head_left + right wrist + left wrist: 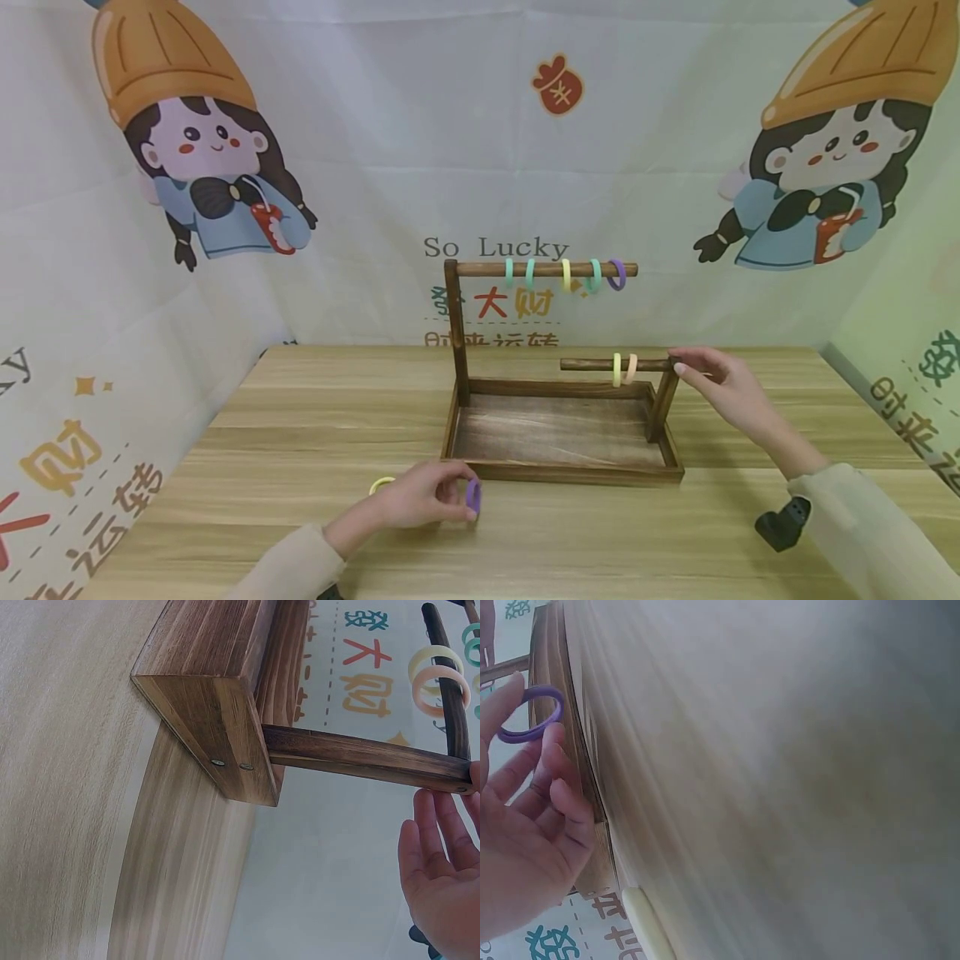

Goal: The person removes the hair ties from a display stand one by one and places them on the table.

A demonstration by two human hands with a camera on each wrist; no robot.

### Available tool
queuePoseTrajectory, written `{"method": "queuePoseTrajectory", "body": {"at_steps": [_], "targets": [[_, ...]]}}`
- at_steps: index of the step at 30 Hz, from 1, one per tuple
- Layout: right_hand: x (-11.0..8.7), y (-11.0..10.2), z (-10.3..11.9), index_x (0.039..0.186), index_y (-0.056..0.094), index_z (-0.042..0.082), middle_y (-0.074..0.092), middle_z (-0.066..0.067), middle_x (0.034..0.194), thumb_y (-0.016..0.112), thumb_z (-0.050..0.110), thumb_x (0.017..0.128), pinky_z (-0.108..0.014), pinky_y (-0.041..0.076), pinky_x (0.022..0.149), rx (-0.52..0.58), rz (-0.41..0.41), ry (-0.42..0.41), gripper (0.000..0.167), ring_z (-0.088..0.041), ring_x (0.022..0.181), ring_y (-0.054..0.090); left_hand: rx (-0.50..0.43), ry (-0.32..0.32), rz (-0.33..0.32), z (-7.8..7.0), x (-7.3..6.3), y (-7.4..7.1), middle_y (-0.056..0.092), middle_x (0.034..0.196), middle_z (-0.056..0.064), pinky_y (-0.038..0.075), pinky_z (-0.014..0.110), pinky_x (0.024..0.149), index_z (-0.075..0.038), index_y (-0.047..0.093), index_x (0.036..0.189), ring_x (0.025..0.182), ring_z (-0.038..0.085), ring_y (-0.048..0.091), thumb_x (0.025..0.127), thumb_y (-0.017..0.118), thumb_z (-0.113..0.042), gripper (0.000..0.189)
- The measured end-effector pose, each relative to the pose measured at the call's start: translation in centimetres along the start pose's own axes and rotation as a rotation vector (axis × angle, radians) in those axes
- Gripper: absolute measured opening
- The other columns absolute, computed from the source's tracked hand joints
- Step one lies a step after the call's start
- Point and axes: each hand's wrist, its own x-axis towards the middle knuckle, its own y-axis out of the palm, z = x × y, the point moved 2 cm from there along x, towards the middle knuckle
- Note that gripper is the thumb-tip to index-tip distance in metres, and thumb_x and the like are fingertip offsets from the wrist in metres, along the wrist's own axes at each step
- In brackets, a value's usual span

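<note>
Between thumb and fingertips my left hand (422,497) pinches a purple ring (473,497), held upright just in front of the wooden rack's tray (562,474). The left wrist view shows the same purple ring (531,738) at the fingertips. My right hand (723,387) holds the top of the rack's short post (663,404), thumb in front and fingers behind. On the lower bar (581,364) hang a yellow ring (617,370) and a peach ring (632,368). Several green, yellow and purple rings (617,275) hang along the upper bar (480,269).
A yellow ring (380,483) lies on the wooden table (315,417), partly hidden behind my left hand. The rack's tall post (456,333) rises at its left end. A printed cloth (375,167) hangs behind and along both sides of the table.
</note>
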Motion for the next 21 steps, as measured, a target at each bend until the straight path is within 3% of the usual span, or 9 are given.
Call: {"method": "queuePoseTrajectory", "body": {"at_steps": [5,21], "targets": [[0.0,0.0,0.0,0.120,0.050,0.000,0.052,-0.016,0.116,0.046,0.025,0.093,-0.013,0.041,0.076,-0.003,-0.005,-0.001,0.037,-0.003,0.097,0.048,0.075,-0.018,0.005,0.4,-0.3,0.0,0.050,0.065,-0.010,0.042,0.020,0.052,-0.006,0.056,0.106,0.057,0.003,0.046,0.075,0.070,-0.028,0.041],[-0.1,-0.1,0.0,0.120,0.050,-0.002,0.053,-0.018,0.115,0.046,0.024,0.093,-0.012,0.041,0.074,0.002,-0.008,-0.018,0.037,0.003,0.094,0.047,0.105,-0.030,-0.017,1.0,-1.2,-0.5,0.051,0.066,-0.010,0.043,0.020,0.054,-0.005,0.057,0.108,0.059,0.004,0.047,0.074,0.071,-0.028,0.044]]}}
